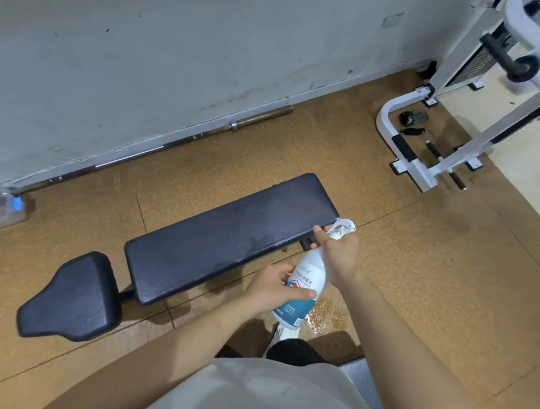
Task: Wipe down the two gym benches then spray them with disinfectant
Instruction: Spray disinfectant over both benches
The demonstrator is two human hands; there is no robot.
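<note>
Spray bottle, just one, at the near edge of the one bench; my left hand grips its body, my right hand curls round its neck and trigger.

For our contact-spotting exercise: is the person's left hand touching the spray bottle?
Touching. The head view shows the left hand holding the spray bottle, with the thumb lying across its label.
</note>
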